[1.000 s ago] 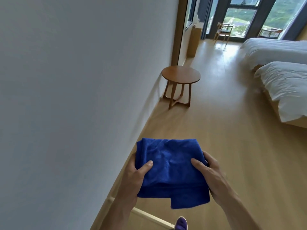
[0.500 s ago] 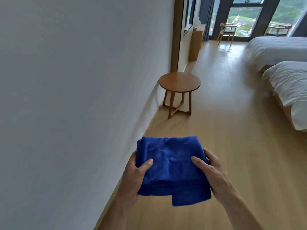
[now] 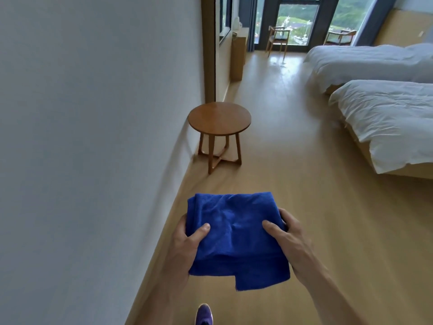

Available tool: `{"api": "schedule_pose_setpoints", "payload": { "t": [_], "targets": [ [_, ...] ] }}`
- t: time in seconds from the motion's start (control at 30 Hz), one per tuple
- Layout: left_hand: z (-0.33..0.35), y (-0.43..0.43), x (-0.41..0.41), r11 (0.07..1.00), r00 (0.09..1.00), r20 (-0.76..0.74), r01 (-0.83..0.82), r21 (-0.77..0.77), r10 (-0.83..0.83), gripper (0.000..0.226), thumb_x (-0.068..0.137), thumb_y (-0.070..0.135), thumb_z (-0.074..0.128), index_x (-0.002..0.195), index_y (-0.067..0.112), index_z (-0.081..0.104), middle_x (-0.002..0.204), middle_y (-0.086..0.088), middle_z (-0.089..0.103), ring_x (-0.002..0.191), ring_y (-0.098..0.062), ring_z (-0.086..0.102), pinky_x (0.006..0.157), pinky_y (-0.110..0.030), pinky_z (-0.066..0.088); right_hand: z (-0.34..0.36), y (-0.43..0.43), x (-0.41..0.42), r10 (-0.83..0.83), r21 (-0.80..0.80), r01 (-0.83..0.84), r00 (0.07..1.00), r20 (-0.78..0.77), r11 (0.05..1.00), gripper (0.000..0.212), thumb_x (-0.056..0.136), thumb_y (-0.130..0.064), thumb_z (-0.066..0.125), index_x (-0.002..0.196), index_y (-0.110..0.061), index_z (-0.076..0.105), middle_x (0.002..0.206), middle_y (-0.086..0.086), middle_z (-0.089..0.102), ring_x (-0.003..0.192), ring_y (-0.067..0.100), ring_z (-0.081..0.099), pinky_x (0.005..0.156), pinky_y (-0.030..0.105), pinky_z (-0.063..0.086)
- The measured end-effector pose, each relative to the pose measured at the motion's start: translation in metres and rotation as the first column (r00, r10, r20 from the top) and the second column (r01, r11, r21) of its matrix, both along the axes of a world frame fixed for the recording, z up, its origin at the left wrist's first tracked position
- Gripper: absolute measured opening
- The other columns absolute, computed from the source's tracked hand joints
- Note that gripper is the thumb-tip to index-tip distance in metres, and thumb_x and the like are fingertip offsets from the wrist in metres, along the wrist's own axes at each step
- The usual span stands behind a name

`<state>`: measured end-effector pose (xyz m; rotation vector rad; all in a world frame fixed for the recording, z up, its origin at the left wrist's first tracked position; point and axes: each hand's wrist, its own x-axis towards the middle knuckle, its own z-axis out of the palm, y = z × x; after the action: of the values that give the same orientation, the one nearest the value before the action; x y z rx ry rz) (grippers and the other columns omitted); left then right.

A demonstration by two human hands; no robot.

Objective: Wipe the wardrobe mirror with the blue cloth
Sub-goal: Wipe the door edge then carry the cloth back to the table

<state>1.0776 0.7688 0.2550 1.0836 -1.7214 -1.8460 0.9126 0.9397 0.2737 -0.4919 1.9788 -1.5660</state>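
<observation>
White wall (image 3: 82,137) runs along the whole left side, near the left hand (image 3: 185,245). Round wooden table (image 3: 219,118) stands ahead against the wall, in line with the blue cloth (image 3: 234,233). Two beds (image 3: 386,118) block the right side. Open floor (image 3: 293,165) lane between table and beds, ahead of the right hand (image 3: 293,245). Chair (image 3: 277,39) at the far end by the window.

No text, label, brand, number or sign could be read anywhere in the view.
</observation>
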Motion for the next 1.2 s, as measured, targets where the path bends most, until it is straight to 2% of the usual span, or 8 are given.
{"api": "schedule_pose_setpoints", "payload": {
  "t": [0.07,0.17,0.3,0.57,0.67,0.87,1.03,1.2],
  "targets": [
    [-0.002,-0.029,-0.028,0.999,0.999,0.000,0.032,0.007,-0.032,0.026,0.098,0.021,0.066,0.106,0.045,0.057,0.092,0.030,0.072,0.080,0.006,0.071,0.059,-0.012,0.054,-0.001,-0.024,-0.021,-0.034,0.020,0.034,0.999,-0.004,0.999,0.017,0.097,-0.017,0.065,0.104,-0.032,0.070,0.097,-0.007,0.077,0.089,0.016,0.074,0.086,0.048,0.060],
    [0.002,-0.072,-0.065,0.999,0.998,0.016,0.054,0.006,-0.054,0.027,0.096,0.027,0.069,0.108,0.048,0.058,0.106,0.017,0.073,0.093,-0.004,0.073,0.085,-0.032,0.060,0.005,-0.062,-0.050,-0.057,0.037,0.057,0.998,0.000,0.998,0.018,0.098,-0.019,0.064,0.109,-0.032,0.068,0.100,-0.008,0.077,0.092,0.016,0.074,0.087,0.048,0.060],
    [0.013,-0.131,-0.105,0.994,0.995,0.027,0.098,-0.051,-0.097,0.044,0.095,0.032,0.070,0.136,0.037,0.055,0.126,0.012,0.067,0.112,-0.016,0.068,0.103,-0.047,0.054,0.013,-0.113,-0.086,-0.091,0.015,0.091,0.996,-0.021,0.996,0.017,0.098,-0.020,0.064,0.109,-0.033,0.068,0.100,-0.010,0.077,0.090,0.013,0.074,0.085,0.044,0.060],
    [0.010,-0.218,-0.168,0.997,0.996,0.044,0.073,-0.010,-0.072,0.040,0.096,0.032,0.068,0.134,0.036,0.054,0.126,0.008,0.067,0.109,-0.017,0.070,0.099,-0.047,0.057,0.008,-0.206,-0.156,-0.072,0.025,0.073,0.997,-0.009,0.997,0.013,0.099,-0.021,0.064,0.107,-0.030,0.069,0.099,-0.009,0.076,0.092,0.017,0.073,0.085,0.046,0.060],
    [0.004,-0.244,-0.199,0.999,0.998,0.056,0.037,-0.008,-0.036,0.047,0.096,0.032,0.068,0.140,0.033,0.052,0.130,0.007,0.065,0.114,-0.020,0.067,0.102,-0.049,0.054,-0.001,-0.237,-0.192,-0.054,0.027,0.054,0.998,-0.011,0.998,0.013,0.099,-0.019,0.064,0.106,-0.028,0.069,0.098,-0.009,0.076,0.092,0.018,0.072,0.086,0.047,0.060],
    [0.003,-0.291,-0.285,0.999,0.994,0.105,-0.028,-0.029,0.031,0.056,0.098,0.032,0.066,0.149,0.029,0.044,0.141,0.003,0.058,0.125,-0.026,0.060,0.109,-0.052,0.049,-0.010,-0.297,-0.289,-0.005,0.019,0.004,0.999,0.034,1.000,0.015,0.099,-0.019,0.064,0.104,-0.033,0.068,0.096,-0.014,0.076,0.088,0.014,0.073,0.085,0.046,0.060],
    [0.017,-0.325,-0.368,0.998,0.994,0.094,-0.052,-0.035,0.055,0.054,0.097,0.033,0.067,0.147,0.031,0.046,0.138,0.005,0.060,0.121,-0.023,0.062,0.107,-0.052,0.051,0.002,-0.334,-0.378,0.043,0.009,-0.043,0.999,0.021,0.999,0.017,0.098,-0.018,0.064,0.106,-0.033,0.068,0.097,-0.012,0.076,0.088,0.012,0.073,0.084,0.046,0.061],
    [0.027,-0.345,-0.439,1.000,0.998,0.054,-0.020,-0.009,0.021,0.064,0.080,0.046,0.068,0.141,0.036,0.052,0.132,0.007,0.066,0.117,-0.023,0.067,0.102,-0.052,0.055,0.009,-0.354,-0.450,0.027,-0.011,-0.027,1.000,0.011,1.000,0.015,0.098,-0.017,0.064,0.103,-0.030,0.070,0.097,-0.005,0.077,0.090,0.019,0.073,0.084,0.047,0.060]
  ]
}}
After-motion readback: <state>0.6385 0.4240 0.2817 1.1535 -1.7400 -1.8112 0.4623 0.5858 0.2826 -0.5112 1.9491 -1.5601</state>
